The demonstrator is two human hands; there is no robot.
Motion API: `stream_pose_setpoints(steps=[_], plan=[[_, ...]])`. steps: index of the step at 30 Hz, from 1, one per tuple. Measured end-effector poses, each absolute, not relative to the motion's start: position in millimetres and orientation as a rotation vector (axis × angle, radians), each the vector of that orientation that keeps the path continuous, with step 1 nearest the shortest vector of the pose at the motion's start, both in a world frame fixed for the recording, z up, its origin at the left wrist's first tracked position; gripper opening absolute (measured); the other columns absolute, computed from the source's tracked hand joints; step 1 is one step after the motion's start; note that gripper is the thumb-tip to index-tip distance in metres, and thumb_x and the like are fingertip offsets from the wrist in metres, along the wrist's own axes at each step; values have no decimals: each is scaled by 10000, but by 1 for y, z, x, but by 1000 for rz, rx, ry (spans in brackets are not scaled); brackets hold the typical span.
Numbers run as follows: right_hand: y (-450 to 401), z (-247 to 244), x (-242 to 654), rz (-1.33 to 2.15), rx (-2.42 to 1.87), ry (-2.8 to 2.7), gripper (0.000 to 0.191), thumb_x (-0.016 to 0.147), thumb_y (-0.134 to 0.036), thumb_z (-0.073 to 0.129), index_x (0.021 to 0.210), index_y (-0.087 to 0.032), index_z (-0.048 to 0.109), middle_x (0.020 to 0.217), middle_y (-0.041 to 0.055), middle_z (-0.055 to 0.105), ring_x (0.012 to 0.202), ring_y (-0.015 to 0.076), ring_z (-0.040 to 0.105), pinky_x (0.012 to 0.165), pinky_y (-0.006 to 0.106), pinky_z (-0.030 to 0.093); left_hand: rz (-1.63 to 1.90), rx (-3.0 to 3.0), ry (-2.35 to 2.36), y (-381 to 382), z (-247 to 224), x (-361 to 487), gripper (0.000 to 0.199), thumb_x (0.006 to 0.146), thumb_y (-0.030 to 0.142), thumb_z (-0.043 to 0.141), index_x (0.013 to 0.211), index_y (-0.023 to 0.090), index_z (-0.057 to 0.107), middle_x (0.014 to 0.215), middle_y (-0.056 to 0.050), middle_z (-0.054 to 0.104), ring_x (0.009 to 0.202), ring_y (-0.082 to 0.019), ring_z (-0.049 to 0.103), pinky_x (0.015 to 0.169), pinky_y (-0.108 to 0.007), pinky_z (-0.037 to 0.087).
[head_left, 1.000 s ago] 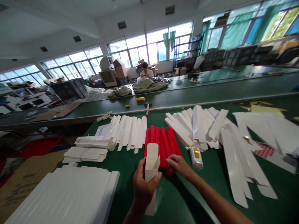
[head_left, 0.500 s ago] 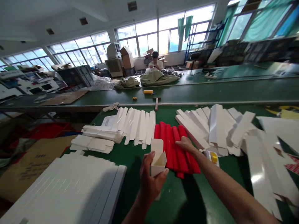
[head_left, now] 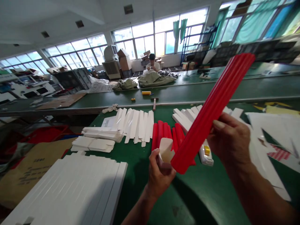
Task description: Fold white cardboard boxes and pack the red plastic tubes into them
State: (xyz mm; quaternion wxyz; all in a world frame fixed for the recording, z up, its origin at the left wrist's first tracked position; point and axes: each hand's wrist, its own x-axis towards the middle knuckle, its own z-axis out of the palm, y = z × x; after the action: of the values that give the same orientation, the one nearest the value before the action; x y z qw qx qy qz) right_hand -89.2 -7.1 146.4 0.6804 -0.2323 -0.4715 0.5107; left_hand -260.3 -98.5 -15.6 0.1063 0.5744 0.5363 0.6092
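My left hand (head_left: 160, 173) is closed around a white cardboard box (head_left: 165, 150), whose flapped end is open and faces up toward me. In my right hand (head_left: 231, 140) is a long red ribbed tube (head_left: 212, 109), tilted, with its lower end close to the box opening; whether they touch I cannot tell. Behind the box, several more red tubes (head_left: 160, 131) lie side by side on the green table (head_left: 140, 200). The held tube covers part of them.
Closed white boxes (head_left: 77, 184) lie in rows at the front left. Flat white cartons (head_left: 138, 125) spread behind, others (head_left: 187, 117) at right. A tape dispenser (head_left: 206, 154) sits near my right hand. Farther off are a hammer (head_left: 154, 103) and a person (head_left: 152, 64) seated across the table.
My right hand has lifted a red tube off the pile and brought it up, tilted, toward the box. My left hand has shifted slightly right with the box.
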Motion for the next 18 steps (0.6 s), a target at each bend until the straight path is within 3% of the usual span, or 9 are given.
stream_pose_setpoints(steps=[4, 11, 18], plan=[[-21, 138, -97, 888, -426, -1226, 255, 732, -230, 776, 964, -199, 676, 862, 0, 708, 753, 132, 668, 723, 237, 556, 1771, 1761, 1545, -101, -10, -249, 744, 732, 224, 743, 1334, 180, 307, 1234, -165, 541, 1140, -267, 598, 940, -418, 539], [-35, 133, -86, 715, -571, -1668, 329, 815, -213, 706, 1117, -248, 578, 940, 17, 676, 778, 152, 663, 727, 269, 560, 1794, 1946, 1563, -105, -13, -230, 740, 749, 210, 719, 1359, 145, 305, 1246, -202, 540, 1183, -300, 578, 948, -472, 541], [-54, 124, -89, 497, -726, -2054, 312, 817, -196, 634, 1110, -219, 532, 988, 66, 613, 858, 209, 615, 754, 348, 541, 1879, 1990, 1671, -102, -14, -225, 738, 805, 398, 705, 1366, 122, 313, 1199, -226, 571, 1129, -317, 618, 891, -467, 566]])
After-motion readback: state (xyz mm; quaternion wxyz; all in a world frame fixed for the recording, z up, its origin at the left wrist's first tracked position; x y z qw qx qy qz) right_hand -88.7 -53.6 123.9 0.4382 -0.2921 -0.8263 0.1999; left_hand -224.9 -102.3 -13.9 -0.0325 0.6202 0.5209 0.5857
